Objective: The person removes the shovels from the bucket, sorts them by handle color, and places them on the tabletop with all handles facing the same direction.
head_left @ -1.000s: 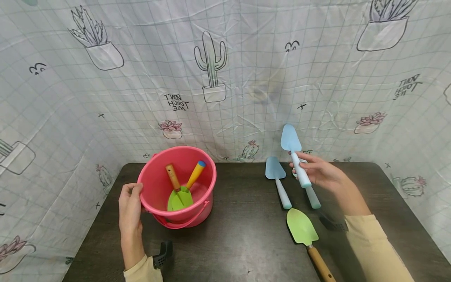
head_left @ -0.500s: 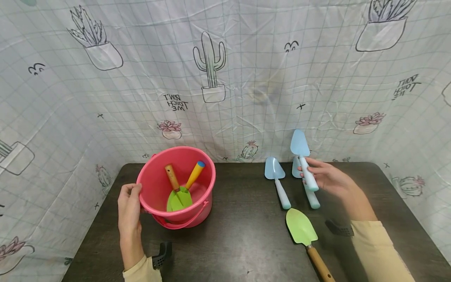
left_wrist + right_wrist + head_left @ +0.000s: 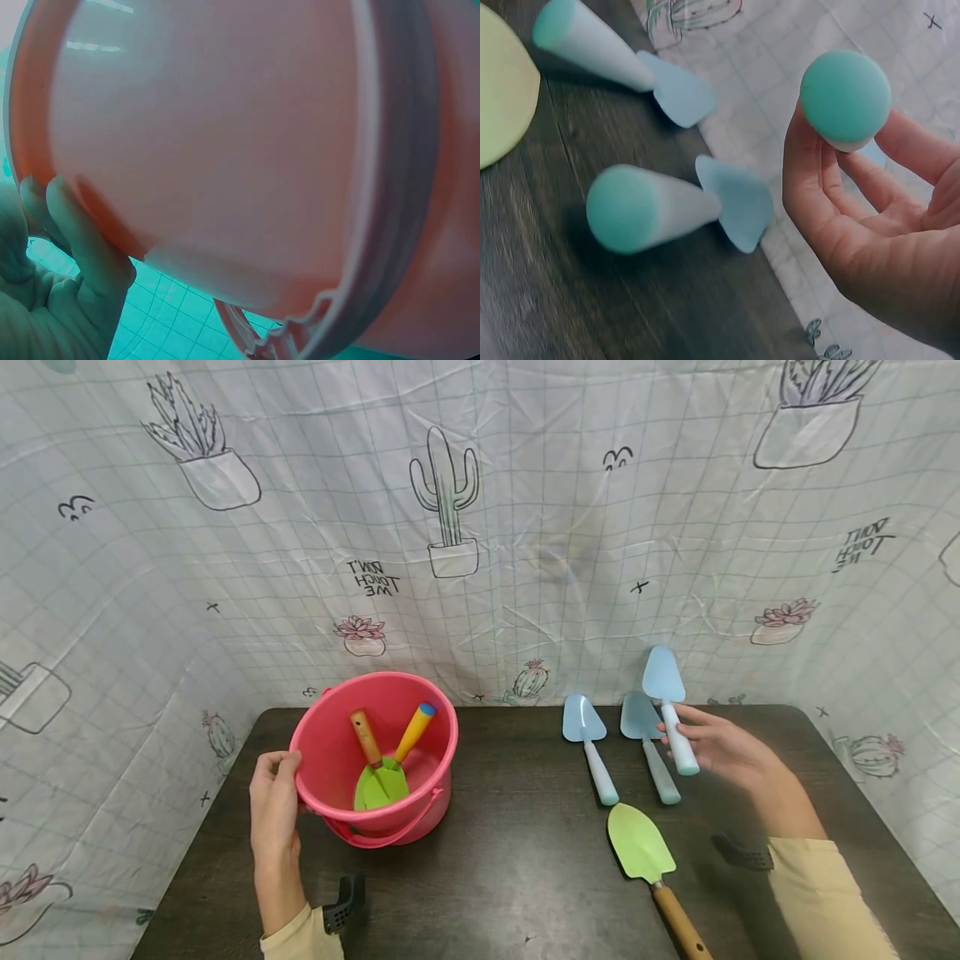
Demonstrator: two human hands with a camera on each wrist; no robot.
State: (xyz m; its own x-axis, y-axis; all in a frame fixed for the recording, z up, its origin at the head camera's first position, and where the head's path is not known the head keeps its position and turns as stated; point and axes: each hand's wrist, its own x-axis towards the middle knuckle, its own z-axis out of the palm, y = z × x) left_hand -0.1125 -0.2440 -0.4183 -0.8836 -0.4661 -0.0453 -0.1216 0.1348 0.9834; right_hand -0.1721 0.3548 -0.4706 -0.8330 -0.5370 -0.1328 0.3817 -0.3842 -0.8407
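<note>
My left hand grips the rim of a pink bucket at its left side; in the left wrist view the fingers lie against the bucket's wall. Two tools stand inside it: a wooden-handled green trowel and a tool with a yellow, blue-tipped handle. Above the table on the right, my right hand holds a light-blue trowel by its pale handle, blade pointing up and away. Seen from the right wrist, the handle's green end faces the camera between thumb and fingers.
Two more light-blue trowels lie at the table's back, one left and one nearer my right hand. In front of them lies a green trowel with a wooden handle. A patterned cloth hangs behind the dark table.
My right hand has carried the light-blue trowel to the right and slightly down, uncovering the trowel lying beneath it. The left hand and bucket have stayed put.
</note>
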